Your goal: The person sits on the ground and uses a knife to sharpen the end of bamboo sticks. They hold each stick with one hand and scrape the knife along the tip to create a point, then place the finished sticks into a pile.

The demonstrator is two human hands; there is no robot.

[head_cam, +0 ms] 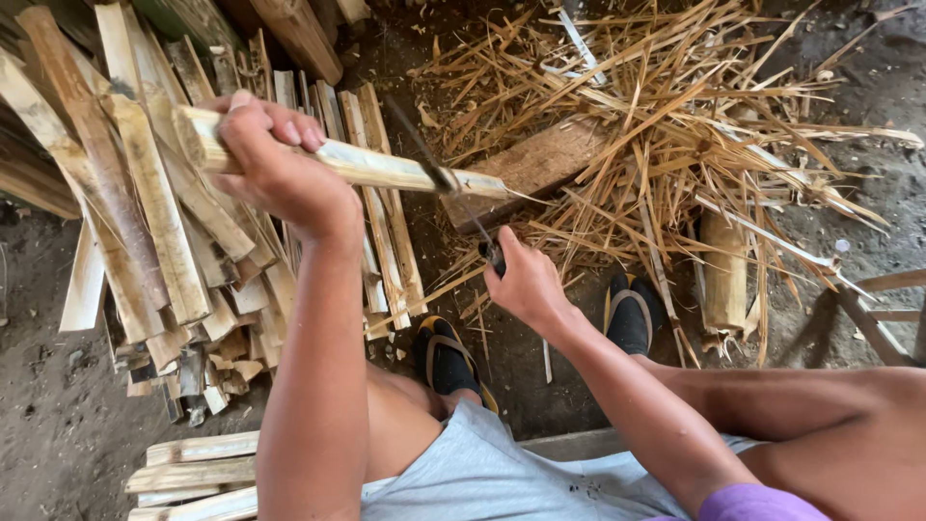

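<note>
The bamboo stick (386,166) is showing pale, smooth, matt wood; the knife (449,183) blade is looking like dark, dull metal. Dry shavings (675,125) are lying straw-coloured and fibrous, the block (535,164) is rough wood, the sandals (444,355) are looking rubbery

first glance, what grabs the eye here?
Centre frame: the left hand holds a split bamboo piece level while the right hand works a dark knife into it. Behind it, upper right, lies a heap of pale shavings; stacked bamboo slats fill the left.
</note>
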